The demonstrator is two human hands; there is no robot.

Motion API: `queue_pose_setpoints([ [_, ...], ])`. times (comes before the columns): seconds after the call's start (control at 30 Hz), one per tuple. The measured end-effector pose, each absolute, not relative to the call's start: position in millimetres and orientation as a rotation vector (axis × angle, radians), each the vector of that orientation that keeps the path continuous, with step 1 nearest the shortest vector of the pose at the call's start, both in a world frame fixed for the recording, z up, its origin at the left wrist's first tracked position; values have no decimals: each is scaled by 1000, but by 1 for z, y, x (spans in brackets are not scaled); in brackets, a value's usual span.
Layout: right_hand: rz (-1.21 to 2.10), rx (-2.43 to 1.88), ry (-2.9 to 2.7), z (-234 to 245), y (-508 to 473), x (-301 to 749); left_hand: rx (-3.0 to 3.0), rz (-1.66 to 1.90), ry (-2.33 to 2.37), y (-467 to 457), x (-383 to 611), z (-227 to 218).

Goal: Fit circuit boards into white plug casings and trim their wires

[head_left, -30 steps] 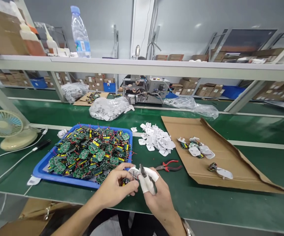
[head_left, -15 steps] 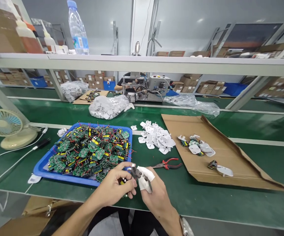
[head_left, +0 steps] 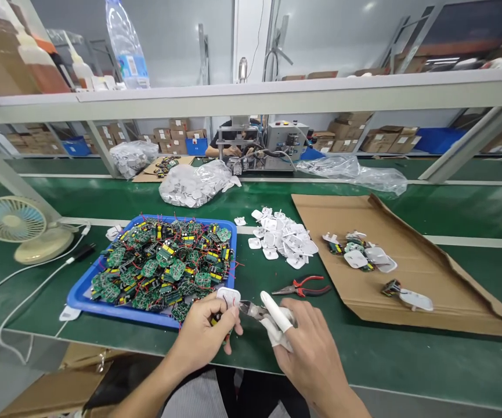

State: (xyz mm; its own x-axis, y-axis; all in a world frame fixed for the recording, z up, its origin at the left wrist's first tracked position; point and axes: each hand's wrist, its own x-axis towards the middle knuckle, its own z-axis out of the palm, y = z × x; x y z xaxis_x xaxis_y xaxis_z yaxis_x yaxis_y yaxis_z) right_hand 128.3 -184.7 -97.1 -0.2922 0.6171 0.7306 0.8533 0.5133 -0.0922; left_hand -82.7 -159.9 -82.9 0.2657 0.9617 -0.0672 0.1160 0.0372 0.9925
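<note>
In my left hand [head_left: 202, 331], closed near the front edge of the bench, is a white plastic cover [head_left: 228, 296] with a red wire at it. Part of a circuit board shows below it between the fingers; the rest is hidden. My right hand [head_left: 309, 345], with white finger covers on, is wrapped round a pair of cutting pliers [head_left: 254, 310]. Their jaws point left, close to the cover. Just left lies a blue tray [head_left: 122, 315] heaped with green circuit boards [head_left: 150, 267]. Beyond my right hand rest red-handled pliers [head_left: 303, 287].
A pile of white covers [head_left: 283, 238] lies behind the pliers. To the right, a cardboard sheet [head_left: 364, 296] bears several boards with covers. A small fan [head_left: 13, 220] and cables stand left. Overhead runs a shelf [head_left: 251, 98]; a person sits behind a machine [head_left: 283, 148] opposite.
My right hand has drawn the cutting pliers to the right, away from my left hand. The white cover in my left hand now shows more plainly. The view has shifted slightly.
</note>
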Motion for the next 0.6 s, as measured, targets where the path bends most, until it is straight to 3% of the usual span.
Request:
queue_pose_setpoints([
  [0.13, -666, -1250, -2099, -93, -189, 133, 1418, 881, 1186, -166, -80, -80],
  [0.33, -768, -1271, -2129, -87, -191, 128, 1649, 876, 1234, -169, -78, -78],
  [0.6, -579, -1376, -2075, -86, -196, 123, 1738, 850, 1142, -176, -80, -78],
])
